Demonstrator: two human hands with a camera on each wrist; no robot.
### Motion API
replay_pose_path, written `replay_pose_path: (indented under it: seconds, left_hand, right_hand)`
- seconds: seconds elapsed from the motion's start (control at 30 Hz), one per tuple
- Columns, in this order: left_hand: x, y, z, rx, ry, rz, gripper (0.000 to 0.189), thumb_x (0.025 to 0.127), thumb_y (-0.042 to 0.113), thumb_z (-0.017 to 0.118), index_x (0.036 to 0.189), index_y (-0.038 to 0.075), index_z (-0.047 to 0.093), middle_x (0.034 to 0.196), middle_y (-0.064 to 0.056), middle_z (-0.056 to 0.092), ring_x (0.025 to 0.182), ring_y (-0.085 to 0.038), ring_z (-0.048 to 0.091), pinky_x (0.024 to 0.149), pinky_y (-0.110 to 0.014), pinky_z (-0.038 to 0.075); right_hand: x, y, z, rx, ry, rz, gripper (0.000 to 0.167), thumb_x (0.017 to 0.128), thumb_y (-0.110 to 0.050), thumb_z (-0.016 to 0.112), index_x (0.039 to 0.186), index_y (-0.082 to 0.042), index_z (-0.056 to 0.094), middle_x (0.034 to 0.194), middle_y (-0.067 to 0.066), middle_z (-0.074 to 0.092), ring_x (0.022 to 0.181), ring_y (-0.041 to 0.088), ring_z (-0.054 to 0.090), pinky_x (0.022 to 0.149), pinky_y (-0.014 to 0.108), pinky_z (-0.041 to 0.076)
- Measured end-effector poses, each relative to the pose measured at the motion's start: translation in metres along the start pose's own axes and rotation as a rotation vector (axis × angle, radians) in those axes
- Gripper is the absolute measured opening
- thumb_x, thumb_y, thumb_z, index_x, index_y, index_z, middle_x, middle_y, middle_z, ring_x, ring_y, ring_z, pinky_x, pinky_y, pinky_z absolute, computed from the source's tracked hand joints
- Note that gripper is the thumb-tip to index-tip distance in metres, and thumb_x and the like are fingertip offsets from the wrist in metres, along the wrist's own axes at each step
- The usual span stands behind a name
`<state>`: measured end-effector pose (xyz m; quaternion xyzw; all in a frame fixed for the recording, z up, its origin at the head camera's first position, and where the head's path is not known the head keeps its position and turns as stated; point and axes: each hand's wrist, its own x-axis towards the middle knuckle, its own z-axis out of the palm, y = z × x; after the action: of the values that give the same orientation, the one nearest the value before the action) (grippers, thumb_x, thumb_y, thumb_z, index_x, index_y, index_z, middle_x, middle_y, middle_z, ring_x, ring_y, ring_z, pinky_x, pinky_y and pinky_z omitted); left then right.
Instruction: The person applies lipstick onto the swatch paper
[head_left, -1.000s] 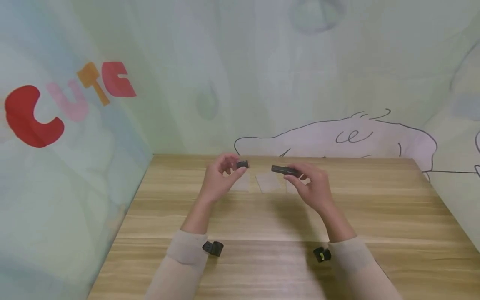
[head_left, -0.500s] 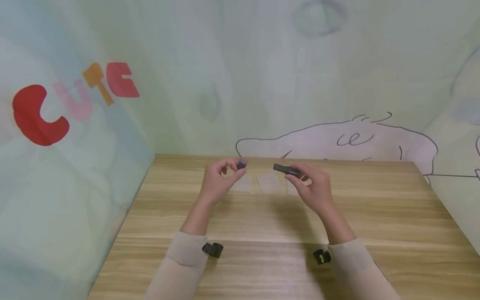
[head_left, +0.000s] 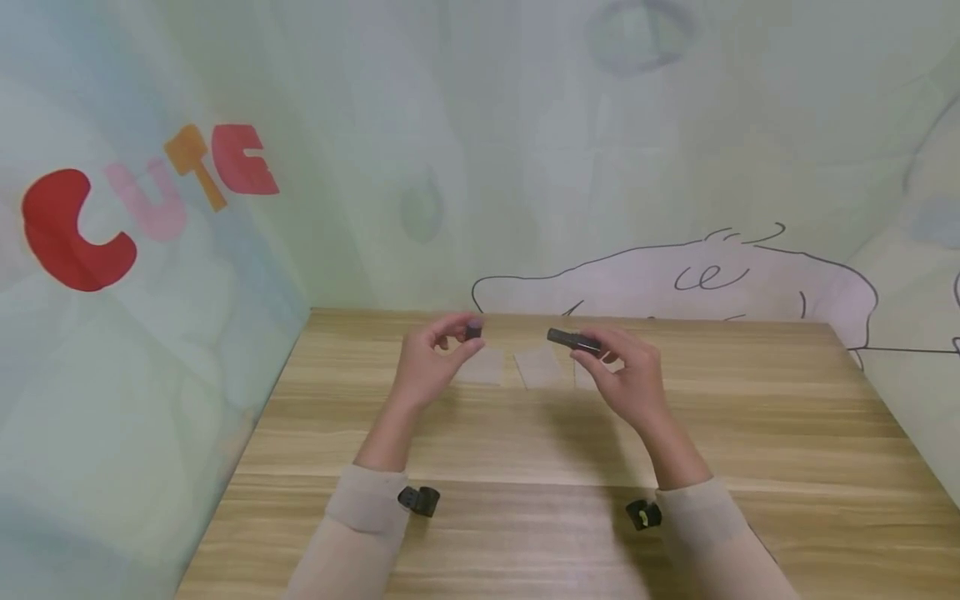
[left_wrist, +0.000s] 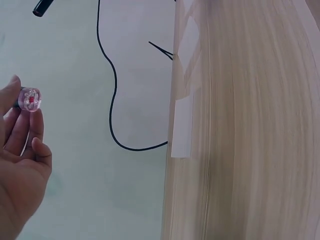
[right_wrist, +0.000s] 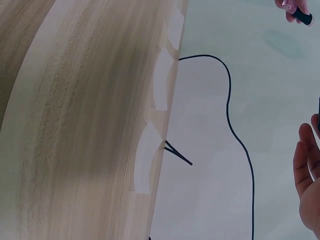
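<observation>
My left hand (head_left: 427, 362) pinches a short black piece (head_left: 473, 330) between thumb and fingers, above the table's far part. In the left wrist view, that piece has a clear, pinkish end (left_wrist: 31, 99) with a red spot inside. My right hand (head_left: 630, 371) holds a slim black tube (head_left: 570, 340) in its thumb and fingers, one end pointing left toward the other hand. A gap separates the two pieces. Only the tube's tip (left_wrist: 42, 7) shows in the left wrist view. The exact kind of either piece cannot be told.
Below the hands, pale flat sheets lie in a row on the wooden table (head_left: 525, 450): a left sheet (head_left: 482, 367), a middle sheet (head_left: 538, 367) and a right sheet (head_left: 585, 377), partly covered. A printed cloth (head_left: 525, 167) hangs behind the far edge.
The short black piece has turned from lying sideways to nearly upright in my left hand. That hand has shifted slightly left, widening the gap. My right hand has barely moved.
</observation>
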<state>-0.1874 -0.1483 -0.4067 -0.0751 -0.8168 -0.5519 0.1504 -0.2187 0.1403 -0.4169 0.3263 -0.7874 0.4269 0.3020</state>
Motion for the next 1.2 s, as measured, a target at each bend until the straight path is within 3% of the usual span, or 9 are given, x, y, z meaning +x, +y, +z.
replay_pose_path:
  seconds: [0.2,0.57,0.87,1.2]
  left_hand:
    - [-0.002,-0.007,-0.009,0.022,0.030,-0.010,0.028,0.091,0.020,0.078,0.118,0.013,0.075,0.095,-0.002,0.073,0.094,-0.016,0.063,0.083,-0.035,0.043]
    - [-0.005,-0.024,-0.026,0.050,0.065,-0.048,0.029,0.090,0.019,0.080,0.116,0.009,0.074,0.105,-0.004,0.075,0.094,-0.014,0.065,0.082,-0.033,0.047]
    - [-0.013,-0.044,-0.035,0.106,0.059,-0.162,0.027,0.090,0.018,0.079,0.115,0.009,0.073,0.106,-0.004,0.074,0.098,-0.017,0.066,0.087,-0.035,0.047]
    - [-0.017,-0.061,-0.039,0.155,0.055,-0.224,0.027,0.090,0.015,0.078,0.115,0.005,0.073,0.108,-0.009,0.075,0.099,-0.021,0.067,0.087,-0.036,0.049]
  right_hand:
    - [-0.001,0.001,0.000,0.001,-0.004,0.007,0.030,0.076,0.004,0.086,0.103,0.000,0.074,0.092,0.011,0.075,0.069,0.018,0.065,0.056,0.036,0.057]
    - [-0.004,0.004,0.001,0.006,0.002,0.004,0.030,0.075,0.004,0.086,0.102,0.001,0.074,0.091,0.012,0.075,0.068,0.017,0.064,0.057,0.029,0.056]
    - [-0.006,0.005,0.001,0.022,0.005,0.002,0.030,0.075,0.004,0.086,0.102,0.001,0.074,0.092,0.015,0.074,0.068,0.018,0.064,0.056,0.032,0.056]
    - [-0.007,0.004,0.002,0.015,-0.004,0.025,0.029,0.076,0.003,0.086,0.103,0.000,0.074,0.092,0.015,0.074,0.069,0.018,0.064,0.057,0.032,0.056]
